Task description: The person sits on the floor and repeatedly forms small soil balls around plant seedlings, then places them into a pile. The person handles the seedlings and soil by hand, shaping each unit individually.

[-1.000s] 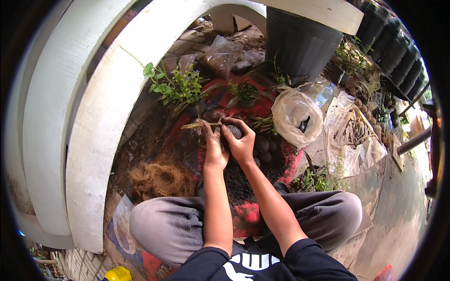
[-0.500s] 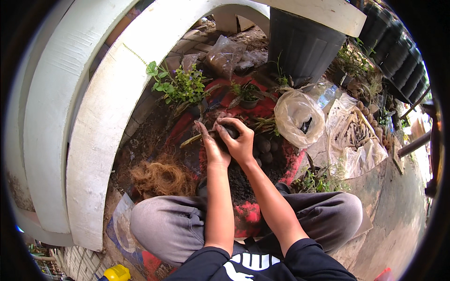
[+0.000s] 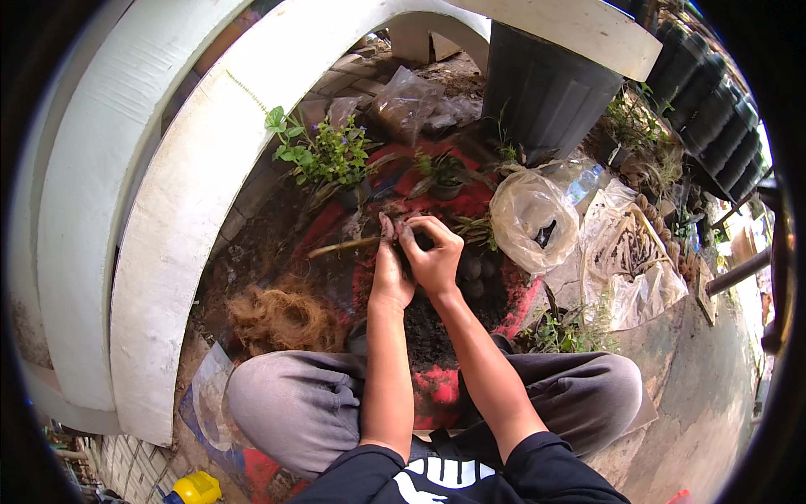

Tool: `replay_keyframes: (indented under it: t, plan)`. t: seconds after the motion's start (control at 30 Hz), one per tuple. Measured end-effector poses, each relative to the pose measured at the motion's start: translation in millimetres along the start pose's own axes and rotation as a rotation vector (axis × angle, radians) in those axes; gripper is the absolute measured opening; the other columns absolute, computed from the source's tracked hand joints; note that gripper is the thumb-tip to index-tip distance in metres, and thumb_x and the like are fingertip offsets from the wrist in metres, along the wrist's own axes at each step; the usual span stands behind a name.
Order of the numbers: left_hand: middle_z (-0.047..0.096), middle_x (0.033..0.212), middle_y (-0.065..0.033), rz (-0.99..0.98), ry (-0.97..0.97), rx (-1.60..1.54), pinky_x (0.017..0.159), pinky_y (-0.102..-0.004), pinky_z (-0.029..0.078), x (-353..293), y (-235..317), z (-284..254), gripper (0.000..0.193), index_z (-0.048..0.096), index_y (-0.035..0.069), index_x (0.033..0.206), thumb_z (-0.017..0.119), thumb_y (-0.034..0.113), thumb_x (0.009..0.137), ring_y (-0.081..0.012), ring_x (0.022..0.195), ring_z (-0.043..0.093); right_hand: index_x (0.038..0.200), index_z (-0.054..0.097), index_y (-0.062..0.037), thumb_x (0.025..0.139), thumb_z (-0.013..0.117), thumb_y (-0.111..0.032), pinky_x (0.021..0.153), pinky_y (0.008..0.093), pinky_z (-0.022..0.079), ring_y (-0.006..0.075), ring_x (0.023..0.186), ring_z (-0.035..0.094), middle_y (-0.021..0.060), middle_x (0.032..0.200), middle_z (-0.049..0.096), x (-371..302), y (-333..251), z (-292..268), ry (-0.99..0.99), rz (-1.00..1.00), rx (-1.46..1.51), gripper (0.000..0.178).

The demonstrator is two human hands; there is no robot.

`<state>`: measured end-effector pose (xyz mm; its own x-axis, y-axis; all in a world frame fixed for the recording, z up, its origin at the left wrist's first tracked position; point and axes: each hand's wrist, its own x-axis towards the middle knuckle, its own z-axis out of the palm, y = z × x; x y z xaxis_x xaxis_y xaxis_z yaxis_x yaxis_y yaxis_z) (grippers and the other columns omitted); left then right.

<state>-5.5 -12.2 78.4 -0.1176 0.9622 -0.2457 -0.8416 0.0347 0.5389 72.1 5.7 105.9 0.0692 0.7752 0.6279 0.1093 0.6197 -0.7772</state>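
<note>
My left hand and my right hand are pressed together around a small dark ball of soil, held above a red mat. A thin brownish plant stem sticks out to the left from between the hands. Loose dark soil lies heaped on the mat under my forearms. Several round dark soil balls rest just right of my right hand. What the palms enclose is mostly hidden.
A clump of brown coconut fibre lies left of my knee. Small green plants grow by the white curved wall. A black pot, clear plastic bags and a water bottle stand behind and right.
Both hands stay clasped on the soil ball, kneading it slightly. The stem has tilted a little; the view has shifted slightly.
</note>
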Motion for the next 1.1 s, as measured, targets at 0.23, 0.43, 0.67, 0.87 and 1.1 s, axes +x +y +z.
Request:
replay_keyframes:
  t: [0.23,0.43,0.67,0.87,1.1]
  plan:
    - [0.061,0.127,-0.0092,0.091,-0.272,-0.354,0.103,-0.0387,0.048,4,12,-17,0.042,0.057,0.007,0.127,0.043,0.039,0.105,-0.0223,0.118,0.059,0.1,0.075,-0.006,0.082,0.073,-0.023,0.104,0.0447,0.044,0.0321,0.125,0.057,0.0096,0.109,0.072,4,-4,-1,-0.344,-0.07,-0.076,0.025]
    - [0.057,0.131,-0.0126,-0.017,-0.219,-0.123,0.103,-0.0351,0.048,9,-1,-29,0.042,0.051,0.001,0.131,0.034,0.031,0.108,-0.0213,0.119,0.058,0.088,0.076,-0.0064,0.079,0.075,-0.009,0.085,0.0386,0.056,0.0256,0.091,0.072,0.0087,0.09,0.074,0,1,3,-0.162,-0.336,-0.106,0.009]
    - [0.059,0.132,-0.0129,-0.058,-0.219,-0.15,0.103,-0.0376,0.047,11,3,-30,0.044,0.056,0.005,0.13,0.04,0.038,0.104,-0.0218,0.125,0.055,0.093,0.073,0.0006,0.082,0.075,-0.017,0.08,0.0369,0.055,0.0299,0.09,0.072,0.0135,0.091,0.073,12,-9,-5,-0.297,0.317,0.156,0.021]
    - [0.047,0.147,-0.0228,-0.083,-0.877,-0.488,0.114,-0.0412,0.039,-2,5,-6,0.059,0.045,0.0,0.143,0.036,0.043,0.104,-0.0315,0.136,0.048,0.093,0.073,-0.0025,0.074,0.077,-0.013,0.083,0.0365,0.056,0.0294,0.093,0.072,0.0093,0.098,0.073,20,-14,-13,-0.402,-0.27,-0.035,0.022]
    - [0.05,0.144,-0.0131,0.114,-0.513,-0.387,0.115,-0.0402,0.035,-3,1,4,0.053,0.049,0.006,0.141,0.037,0.044,0.105,-0.026,0.136,0.045,0.097,0.075,-0.003,0.072,0.079,-0.017,0.101,0.0436,0.048,0.0349,0.125,0.058,0.0118,0.117,0.07,14,-20,-5,-0.356,-0.296,0.025,0.029]
